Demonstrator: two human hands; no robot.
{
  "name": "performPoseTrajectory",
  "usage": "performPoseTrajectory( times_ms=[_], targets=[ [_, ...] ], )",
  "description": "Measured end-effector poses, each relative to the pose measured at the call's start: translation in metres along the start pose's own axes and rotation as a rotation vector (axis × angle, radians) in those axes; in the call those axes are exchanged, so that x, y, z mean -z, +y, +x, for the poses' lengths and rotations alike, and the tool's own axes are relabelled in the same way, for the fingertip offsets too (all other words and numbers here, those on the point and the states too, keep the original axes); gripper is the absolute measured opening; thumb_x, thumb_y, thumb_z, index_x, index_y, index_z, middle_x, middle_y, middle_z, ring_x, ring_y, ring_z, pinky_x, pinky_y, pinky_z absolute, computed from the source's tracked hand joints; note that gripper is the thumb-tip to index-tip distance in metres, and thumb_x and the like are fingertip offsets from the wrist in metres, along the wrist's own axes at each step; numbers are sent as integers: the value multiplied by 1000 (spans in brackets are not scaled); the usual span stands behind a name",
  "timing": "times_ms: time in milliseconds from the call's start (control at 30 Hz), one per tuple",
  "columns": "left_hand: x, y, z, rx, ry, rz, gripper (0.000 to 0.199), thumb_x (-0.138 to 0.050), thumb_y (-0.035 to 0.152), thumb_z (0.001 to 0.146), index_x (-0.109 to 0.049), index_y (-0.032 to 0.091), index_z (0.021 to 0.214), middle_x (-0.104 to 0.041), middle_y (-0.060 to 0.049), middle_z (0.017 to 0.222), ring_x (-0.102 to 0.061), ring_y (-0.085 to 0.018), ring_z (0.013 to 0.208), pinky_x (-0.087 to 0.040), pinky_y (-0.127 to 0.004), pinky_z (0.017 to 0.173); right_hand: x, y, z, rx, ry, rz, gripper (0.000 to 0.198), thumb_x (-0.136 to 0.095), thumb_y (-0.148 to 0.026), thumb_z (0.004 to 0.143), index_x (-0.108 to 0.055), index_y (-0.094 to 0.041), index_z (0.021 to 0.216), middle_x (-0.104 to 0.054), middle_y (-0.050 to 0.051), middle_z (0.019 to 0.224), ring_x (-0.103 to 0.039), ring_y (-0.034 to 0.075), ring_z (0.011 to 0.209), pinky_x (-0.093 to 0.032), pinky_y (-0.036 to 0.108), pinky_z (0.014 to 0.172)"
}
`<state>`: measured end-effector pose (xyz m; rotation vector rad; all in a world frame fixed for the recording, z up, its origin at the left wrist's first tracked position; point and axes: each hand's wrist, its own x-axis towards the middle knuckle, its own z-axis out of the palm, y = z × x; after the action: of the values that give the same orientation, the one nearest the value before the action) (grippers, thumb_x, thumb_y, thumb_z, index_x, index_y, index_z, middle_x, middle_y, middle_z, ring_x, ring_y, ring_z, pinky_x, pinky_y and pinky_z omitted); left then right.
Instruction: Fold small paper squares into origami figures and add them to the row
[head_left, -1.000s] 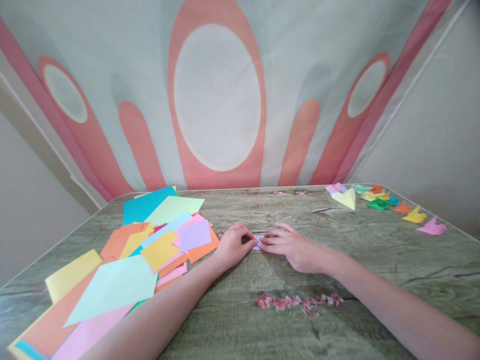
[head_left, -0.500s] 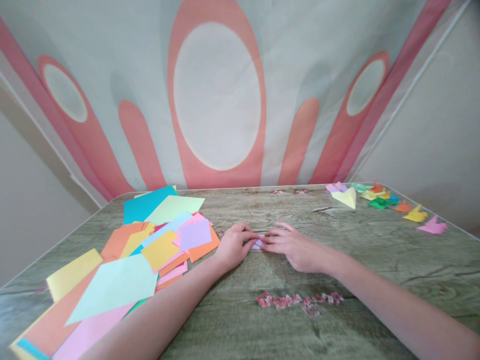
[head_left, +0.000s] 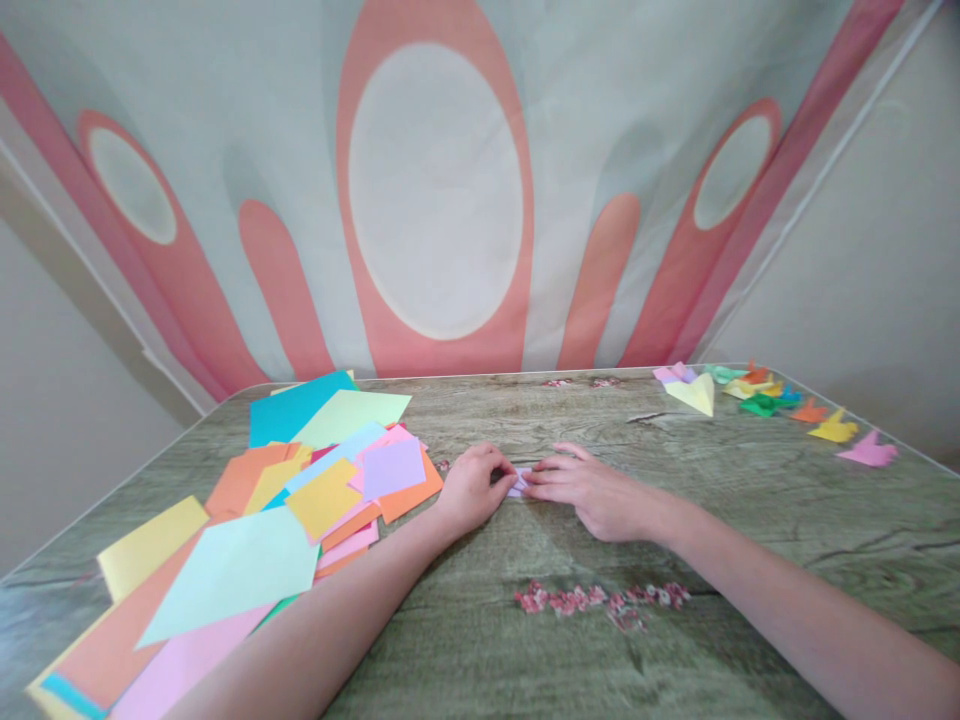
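A small piece of folded lilac paper (head_left: 520,482) lies on the table between my hands, mostly covered by fingers. My left hand (head_left: 474,487) is closed, its thumb and forefinger curled in a pinch at the paper's left edge. From the right, my right hand (head_left: 589,490) rests its stretched fingers on the paper's other end, with one finger lifted away from the rest. Its thumb is hard to see. To the left of my left hand, a lilac square sheet (head_left: 393,469) tops part of a loose pile of coloured paper.
Coloured sheets, among them a pale mint one (head_left: 236,570) and a teal one (head_left: 296,408), spread over the table's left side. Several small folded paper figures, including a pink one (head_left: 868,449), sit at the far right. A patterned backdrop (head_left: 442,355) rises behind the table.
My left forefinger has bent up a little, leaving a gap above the thumb. The right hand stays almost in place on the paper.
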<state>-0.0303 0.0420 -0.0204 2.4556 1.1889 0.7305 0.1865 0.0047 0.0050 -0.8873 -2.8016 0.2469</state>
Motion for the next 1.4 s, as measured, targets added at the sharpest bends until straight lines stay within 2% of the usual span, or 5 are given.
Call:
performPoseTrajectory(
  times_ms=[167,700,867,1233,1400],
  targets=[
    [-1,1,-1,-6,0,35,8,-56,22,78,-62,18,77,-57,-2,81,-53,-16,80,-41,-28,74,2,0,-1,14,-19,-9,71,-43,-1,66,-39,-26,133,-53,4,127,-39,19,119,-12,48,105],
    [-2,3,-2,-16,10,89,7,-52,21,79,-59,18,77,-56,-2,82,-52,-17,81,-40,-28,74,0,-4,0,10,-22,-55,62,-46,-7,73,-40,-23,132,-53,7,126,-39,22,118,-11,48,104],
    [-3,3,-1,14,30,48,8,-54,21,78,-58,18,85,-57,-2,82,-52,-16,81,-41,-29,75,-2,-4,1,-4,-15,-48,60,-45,-7,73,-42,-23,131,-52,6,127,-38,22,117,-11,49,104],
    [0,3,0,88,20,78,17,-59,25,75,-60,22,92,-58,-2,93,-50,-20,93,-39,-34,84,-2,-7,5,-49,2,-49,47,-48,-10,76,-53,-23,121,-56,7,120,-41,22,113,-20,43,100],
    [2,5,-3,58,6,141,17,-55,27,80,-60,24,96,-57,-2,96,-49,-20,96,-38,-33,83,-3,-6,7,-49,0,-43,42,-49,-12,78,-57,-24,118,-56,7,119,-42,21,112,-24,41,98]
  ],
)
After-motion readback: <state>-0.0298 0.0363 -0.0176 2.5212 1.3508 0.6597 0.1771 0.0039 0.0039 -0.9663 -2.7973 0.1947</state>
